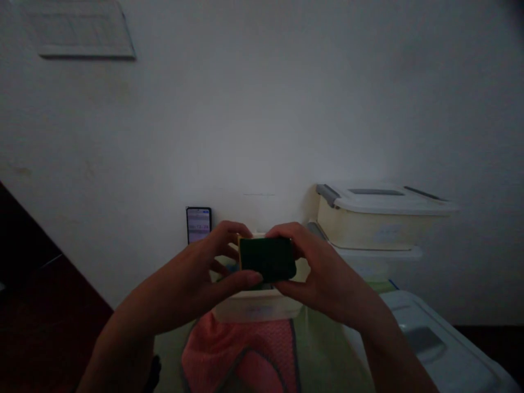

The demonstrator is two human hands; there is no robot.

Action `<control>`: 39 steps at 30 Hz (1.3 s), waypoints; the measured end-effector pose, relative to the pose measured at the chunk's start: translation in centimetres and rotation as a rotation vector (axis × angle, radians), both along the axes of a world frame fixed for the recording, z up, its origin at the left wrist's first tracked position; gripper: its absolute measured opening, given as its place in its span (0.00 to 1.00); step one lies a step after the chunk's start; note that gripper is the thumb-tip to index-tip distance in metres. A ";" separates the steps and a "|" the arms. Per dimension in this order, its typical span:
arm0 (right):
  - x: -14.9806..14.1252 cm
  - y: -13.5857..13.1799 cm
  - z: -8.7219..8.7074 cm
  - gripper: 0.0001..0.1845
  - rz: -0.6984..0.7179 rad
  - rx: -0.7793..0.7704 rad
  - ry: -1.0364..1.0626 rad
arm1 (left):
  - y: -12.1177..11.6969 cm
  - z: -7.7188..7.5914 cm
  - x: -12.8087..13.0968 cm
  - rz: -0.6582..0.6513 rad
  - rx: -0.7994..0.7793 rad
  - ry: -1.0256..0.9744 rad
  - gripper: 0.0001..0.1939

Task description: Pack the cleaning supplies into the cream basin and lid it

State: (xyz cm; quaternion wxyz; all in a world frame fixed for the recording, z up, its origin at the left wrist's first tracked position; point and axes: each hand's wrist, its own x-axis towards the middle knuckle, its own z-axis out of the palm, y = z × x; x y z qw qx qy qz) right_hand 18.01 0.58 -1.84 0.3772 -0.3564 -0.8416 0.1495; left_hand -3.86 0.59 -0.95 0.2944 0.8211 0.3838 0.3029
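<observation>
A dark green scouring sponge (267,258) with a thin yellowish edge on its left is held up in front of me. My left hand (223,262) grips its left end, thumb along the lower edge and fingers behind and on top. At the other end, my right hand (307,262) pinches it between thumb and fingers. Behind and below the sponge stands a whitish plastic basin (257,308); the hands hide most of its inside, though something blue shows in part. A pink cloth (245,349) with a grey border lies in front of the basin.
A phone (198,224) with a lit screen leans upright against the wall. To the right, lidded storage boxes (376,226) are stacked, and another white lid (438,333) lies nearer me. A greenish cover (323,349) spreads beneath the basin. The pale wall rises directly behind.
</observation>
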 end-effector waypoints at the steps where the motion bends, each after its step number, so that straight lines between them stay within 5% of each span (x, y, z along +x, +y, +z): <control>1: 0.1 -0.1 0.0 0.26 0.027 0.004 0.000 | 0.0 0.0 0.2 0.006 0.008 -0.012 0.15; 8: 1.0 0.1 0.7 0.25 0.024 -0.191 -0.035 | 0.5 -0.2 0.8 -0.008 0.159 -0.015 0.12; 15: 0.9 -0.5 1.0 0.16 0.000 -0.013 -0.044 | 0.6 -0.4 0.7 -0.038 0.379 0.011 0.15; 22: 1.3 -1.0 1.4 0.16 0.041 0.077 -0.023 | 0.0 0.1 0.6 -0.078 0.340 -0.073 0.22; 27: 1.6 -1.3 1.4 0.16 0.002 0.127 0.000 | -0.2 0.3 0.4 -0.090 0.355 -0.104 0.19; 34: 2.1 -1.5 1.1 0.18 -0.068 0.145 0.041 | -0.7 0.8 0.7 0.081 0.666 -0.033 0.07; 39: 2.1 -1.4 1.1 0.18 -0.076 0.145 0.028 | -0.6 0.8 0.9 0.100 0.676 -0.003 0.06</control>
